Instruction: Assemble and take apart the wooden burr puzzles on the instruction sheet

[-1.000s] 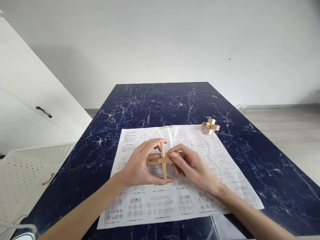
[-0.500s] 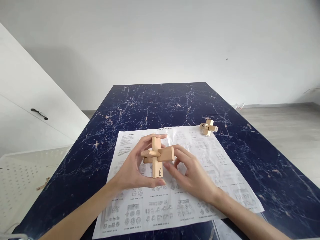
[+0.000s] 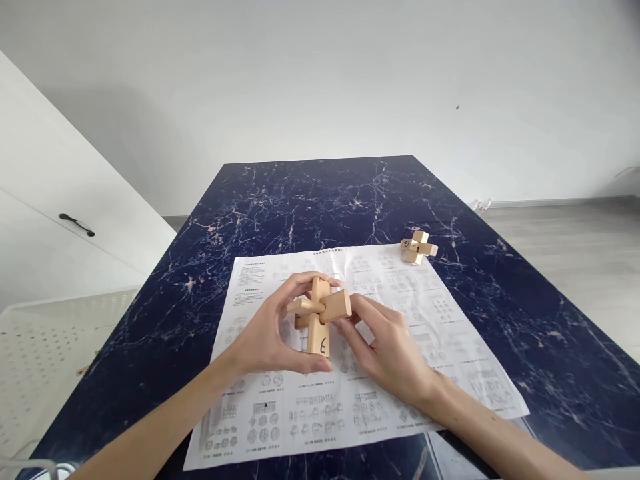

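A wooden interlocking burr puzzle (image 3: pixel 320 320) of crossed bars is held above the printed sheet, a dark mark on its lower bar end. My left hand (image 3: pixel 267 333) is closed on it from the left, thumb under the bottom end and fingers at the top of the upright bar. At its right side, my right hand (image 3: pixel 387 340) has thumb and index finger bent against the bar that sticks out to the right; the fingertips are partly hidden behind that bar.
Under my hands lies a white sheet (image 3: pixel 365 427) printed with small diagrams. A second wooden burr puzzle (image 3: pixel 417 248) rests at its far right corner. The dark blue marbled table (image 3: pixel 310 200) reaches toward the wall. A white perforated basket (image 3: pixel 30 347) stands left, near a cabinet handle (image 3: pixel 77 225).
The held puzzle has shifted slightly right and tilted, so its upright bar leans. My right hand's fingers have drawn closer together at the right bar. The view has shifted a little.
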`<move>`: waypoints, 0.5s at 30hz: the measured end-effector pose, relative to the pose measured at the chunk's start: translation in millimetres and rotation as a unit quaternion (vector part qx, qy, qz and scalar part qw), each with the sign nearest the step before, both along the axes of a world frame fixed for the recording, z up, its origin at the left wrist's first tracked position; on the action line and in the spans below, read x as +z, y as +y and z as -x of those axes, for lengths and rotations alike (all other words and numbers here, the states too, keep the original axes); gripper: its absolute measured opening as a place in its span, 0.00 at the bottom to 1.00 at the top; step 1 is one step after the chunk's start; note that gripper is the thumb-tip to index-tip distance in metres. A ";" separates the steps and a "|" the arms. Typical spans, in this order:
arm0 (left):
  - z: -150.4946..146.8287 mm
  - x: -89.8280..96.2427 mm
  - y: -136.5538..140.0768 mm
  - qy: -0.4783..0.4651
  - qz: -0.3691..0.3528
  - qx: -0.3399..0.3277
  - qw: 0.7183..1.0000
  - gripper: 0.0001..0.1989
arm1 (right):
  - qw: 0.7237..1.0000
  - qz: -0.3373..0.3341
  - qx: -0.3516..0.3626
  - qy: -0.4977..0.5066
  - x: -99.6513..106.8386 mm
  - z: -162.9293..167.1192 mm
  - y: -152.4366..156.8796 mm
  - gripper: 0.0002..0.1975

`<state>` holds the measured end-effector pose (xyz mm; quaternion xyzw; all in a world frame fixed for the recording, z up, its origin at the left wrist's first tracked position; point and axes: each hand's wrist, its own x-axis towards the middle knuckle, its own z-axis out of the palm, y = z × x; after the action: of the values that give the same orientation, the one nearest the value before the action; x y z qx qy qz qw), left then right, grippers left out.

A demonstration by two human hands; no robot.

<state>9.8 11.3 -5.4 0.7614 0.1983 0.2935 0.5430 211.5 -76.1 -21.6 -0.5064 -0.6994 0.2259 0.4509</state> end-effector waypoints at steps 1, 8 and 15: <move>-0.3 -0.4 0.0 0.001 0.000 0.002 1.000 0.45 | 1.000 -0.002 -0.005 0.000 0.1 0.3 0.0 0.09; -2.9 0.4 -4.1 -0.005 -0.035 0.027 0.999 0.46 | 1.000 -0.009 -0.014 0.012 -1.2 3.0 -0.9 0.08; -2.8 0.7 -7.4 -0.001 -0.052 0.054 0.997 0.47 | 1.000 -0.005 -0.018 0.025 -4.4 4.1 -2.7 0.05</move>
<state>12.6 3.9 -4.7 0.7763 0.2229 0.3333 0.4865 207.4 -78.7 -26.0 -0.5110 -0.6799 0.2271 0.4744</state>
